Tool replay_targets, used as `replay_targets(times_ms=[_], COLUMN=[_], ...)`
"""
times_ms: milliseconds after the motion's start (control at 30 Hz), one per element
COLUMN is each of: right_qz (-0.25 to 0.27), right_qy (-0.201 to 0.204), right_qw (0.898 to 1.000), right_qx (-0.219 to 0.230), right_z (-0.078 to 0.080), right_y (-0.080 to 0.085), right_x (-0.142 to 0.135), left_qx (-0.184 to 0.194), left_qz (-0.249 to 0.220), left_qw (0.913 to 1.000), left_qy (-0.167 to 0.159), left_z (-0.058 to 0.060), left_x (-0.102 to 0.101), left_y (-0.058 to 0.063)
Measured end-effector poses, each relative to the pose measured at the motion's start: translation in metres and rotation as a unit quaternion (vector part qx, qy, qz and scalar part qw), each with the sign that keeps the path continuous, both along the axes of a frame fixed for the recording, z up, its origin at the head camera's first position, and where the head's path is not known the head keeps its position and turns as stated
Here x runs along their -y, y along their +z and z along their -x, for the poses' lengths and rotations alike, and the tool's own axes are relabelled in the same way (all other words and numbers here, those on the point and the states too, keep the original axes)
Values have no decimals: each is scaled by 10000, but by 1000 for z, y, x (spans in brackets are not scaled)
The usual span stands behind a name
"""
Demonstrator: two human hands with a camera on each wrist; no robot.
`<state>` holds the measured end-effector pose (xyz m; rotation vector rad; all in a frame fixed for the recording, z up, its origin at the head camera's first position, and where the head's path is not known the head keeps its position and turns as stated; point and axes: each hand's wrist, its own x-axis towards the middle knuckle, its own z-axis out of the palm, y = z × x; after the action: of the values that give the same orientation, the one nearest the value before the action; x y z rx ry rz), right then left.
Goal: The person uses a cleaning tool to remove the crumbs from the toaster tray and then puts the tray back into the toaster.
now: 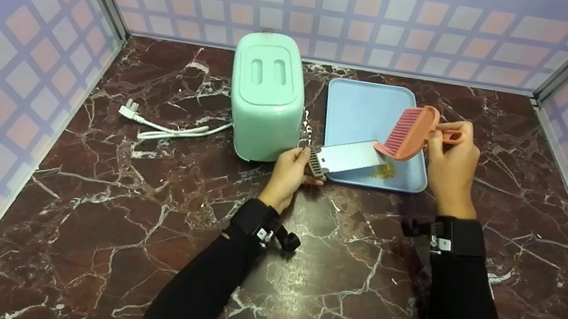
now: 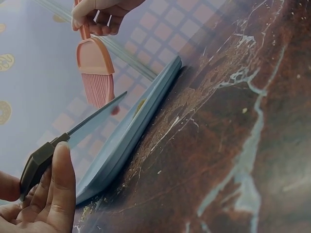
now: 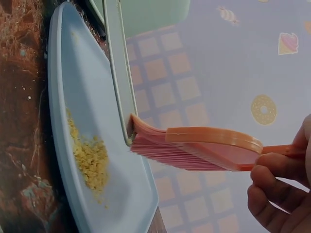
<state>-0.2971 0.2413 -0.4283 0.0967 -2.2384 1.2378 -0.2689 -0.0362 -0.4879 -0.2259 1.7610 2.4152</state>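
Observation:
My left hand grips the brown slatted end of a flat metal crumb tray, which slants over the blue tray. Between thumb and fingers, my right hand pinches the handle of an orange brush. In the right wrist view the pink bristles touch the far end of the crumb tray. Yellow crumbs lie in a heap on the blue tray below. In the left wrist view the thumb presses on the crumb tray's end piece.
A mint-green toaster with a covered top stands left of the blue tray. Its white cord and plug lie on the dark marbled table. Checked walls enclose the back and both sides. A few crumbs lie beside the blue tray.

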Motion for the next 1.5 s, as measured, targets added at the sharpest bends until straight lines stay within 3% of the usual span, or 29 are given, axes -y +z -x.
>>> replay_targets(times_ms=[433, 700, 1033, 1233, 1367, 1500], right_qz=[-735, -900, -653, -61, 272, -24], right_qy=[53, 22, -161, -205, 41, 116], right_qw=[9968, 9953, 9977, 9994, 9995, 9999], right_qx=[306, 360, 110, -290, -160, 87], right_z=[-8, -9, -9, -9, -7, -6], right_y=[14, 16, 20, 22, 19, 15], right_x=[-2, -2, -8, -6, -1, -1], left_qx=[50, 46, 0, 55, 65, 56], left_qz=[-13, -27, -32, -54, -92, -76], left_qw=[10000, 9999, 9999, 9999, 9999, 9999], left_qy=[76, 144, 99, 95, 92, 88], left_z=[0, 0, -1, -1, -1, -1], left_x=[2, 2, 0, -1, -2, -1], left_y=[-1, 0, -1, -1, 0, 0])
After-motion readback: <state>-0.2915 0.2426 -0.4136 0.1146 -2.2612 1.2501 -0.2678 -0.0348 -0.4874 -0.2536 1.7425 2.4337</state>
